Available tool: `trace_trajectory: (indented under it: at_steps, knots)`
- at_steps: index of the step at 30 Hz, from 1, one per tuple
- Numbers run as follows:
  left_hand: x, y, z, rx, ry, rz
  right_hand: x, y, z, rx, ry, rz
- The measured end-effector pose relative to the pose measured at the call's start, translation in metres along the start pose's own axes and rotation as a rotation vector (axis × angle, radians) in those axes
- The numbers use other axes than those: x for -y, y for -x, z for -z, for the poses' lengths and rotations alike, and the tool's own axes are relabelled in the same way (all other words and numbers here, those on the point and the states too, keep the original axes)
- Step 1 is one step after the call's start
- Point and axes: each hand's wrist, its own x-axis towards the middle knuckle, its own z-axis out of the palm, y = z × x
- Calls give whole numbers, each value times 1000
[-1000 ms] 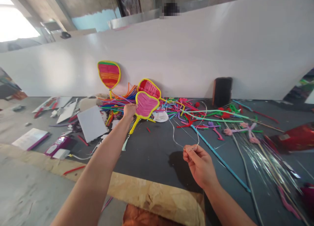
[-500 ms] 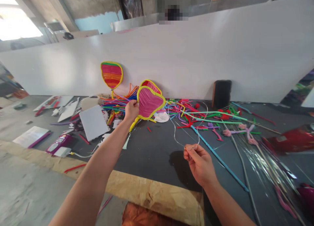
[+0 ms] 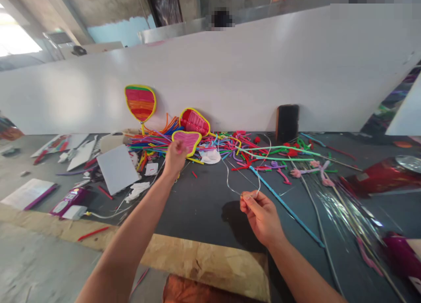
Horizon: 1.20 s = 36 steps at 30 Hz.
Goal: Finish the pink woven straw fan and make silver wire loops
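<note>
My left hand [image 3: 175,158] reaches over the near left edge of a pink panel with a fuzzy yellow rim [image 3: 188,141]. Its fingers are blurred, so whether they still grip the panel is unclear. Just behind lies a red-and-pink panel [image 3: 194,122], also yellow-rimmed. Above the dark tabletop, my right hand [image 3: 259,213] pinches the ends of a thin, pale wire loop [image 3: 227,178]. The loop stands up from the fingertips toward the pile of coloured pipe cleaners [image 3: 226,146]. A light-blue fuzzy stem [image 3: 286,204] lies to the right of this hand.
A striped, yellow-rimmed panel [image 3: 140,102] leans at the white partition [image 3: 230,75]. A black phone [image 3: 287,122] stands to the right. Farther right are a red can [image 3: 386,176] and shiny strips [image 3: 345,206]. White card [image 3: 117,169] and a purple device [image 3: 69,201] lie left.
My left hand and the pink panel have moved down and away; the panel now tilts back, showing more of the red one behind. My right hand keeps its pinch on the wire. The view shifted slightly.
</note>
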Motion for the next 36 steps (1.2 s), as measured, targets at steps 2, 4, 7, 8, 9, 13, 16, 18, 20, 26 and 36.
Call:
trace_trajectory:
  at_steps: [2,4,7,8,9,13,16,18,20,26,36]
  knots:
    - [-4,40,-13,320,233,116,0,0,0,6,-6,-7]
    - [-6,80,-27,632,401,285,0,0,0,9,-8,-18]
    - [-8,124,-41,825,561,415,0,0,1,0,-8,-33]
    - [-8,131,-43,837,620,427,0,0,1,-3,-10,-39]
    - [-9,136,-45,836,663,430,-1,0,2,-4,-12,-46]
    - [-11,139,-48,782,724,440,-2,0,1,0,-32,-76]
    - [-9,139,-50,725,736,458,-4,0,-1,4,-44,-91]
    - [-8,141,-52,691,753,474,-5,0,-2,7,-52,-99]
    - [-7,143,-53,678,790,501,-6,-1,-2,15,-62,-111]
    - [-6,146,-55,669,942,571,-10,0,-4,26,-119,-151]
    - [-3,147,-57,621,935,556,-17,0,-2,44,-180,-201]
